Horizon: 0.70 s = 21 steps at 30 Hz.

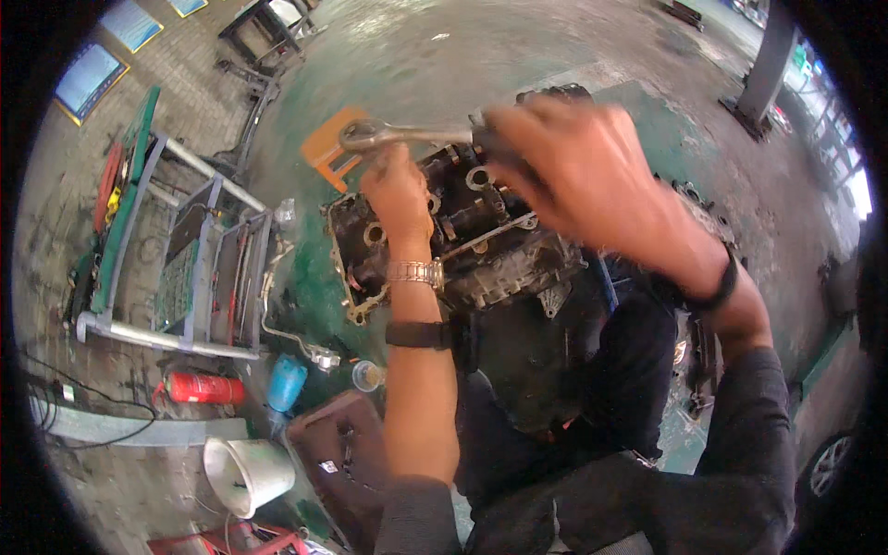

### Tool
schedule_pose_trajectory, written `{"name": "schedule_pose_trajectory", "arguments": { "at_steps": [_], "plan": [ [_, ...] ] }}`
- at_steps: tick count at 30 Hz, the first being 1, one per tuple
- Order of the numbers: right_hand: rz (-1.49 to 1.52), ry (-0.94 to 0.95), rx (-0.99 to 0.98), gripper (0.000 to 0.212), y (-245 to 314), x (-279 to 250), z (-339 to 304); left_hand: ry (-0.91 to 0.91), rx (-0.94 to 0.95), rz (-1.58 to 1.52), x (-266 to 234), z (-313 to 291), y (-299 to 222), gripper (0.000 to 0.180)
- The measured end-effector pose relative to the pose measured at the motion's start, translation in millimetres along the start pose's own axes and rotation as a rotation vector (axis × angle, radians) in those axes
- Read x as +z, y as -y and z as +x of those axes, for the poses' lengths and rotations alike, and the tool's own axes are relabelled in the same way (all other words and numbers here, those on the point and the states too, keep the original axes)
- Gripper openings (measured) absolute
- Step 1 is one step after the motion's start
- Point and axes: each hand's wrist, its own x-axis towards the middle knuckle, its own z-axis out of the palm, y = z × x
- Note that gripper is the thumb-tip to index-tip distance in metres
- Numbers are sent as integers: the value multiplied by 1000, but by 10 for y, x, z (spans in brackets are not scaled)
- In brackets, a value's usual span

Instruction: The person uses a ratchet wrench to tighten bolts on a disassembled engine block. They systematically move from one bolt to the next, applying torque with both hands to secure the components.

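A long ratchet wrench [416,135] with a round silver head lies level above a dark, greasy engine block [504,277]. Around its dark handle my right hand [583,171] is closed, its fingers slightly blurred. My left hand [396,190] is closed just under the ratchet head, with the fingertips against it. Whatever sits below the head inside those fingers is hidden. Round openings and a pale flange edge show on the block, partly covered by both hands and forearms.
An orange stool [328,148] stands beyond the block. To the left are a metal-framed trolley [176,250], a red fire extinguisher [205,388], a blue canister [287,382] and a white bucket [248,474]. A brown tray [324,435] lies near my left forearm. A grey post [770,74] rises far right.
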Motion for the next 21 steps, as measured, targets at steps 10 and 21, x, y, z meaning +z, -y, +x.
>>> {"name": "schedule_pose_trajectory", "arguments": {
  "at_steps": [10,21],
  "plan": [
    [172,137,-115,56,434,-325,-143,51,96,159,-39,-81,-51,43],
    [-100,109,-56,36,-530,301,642,159,169,250,-137,-11,204,46]
  ]
}}
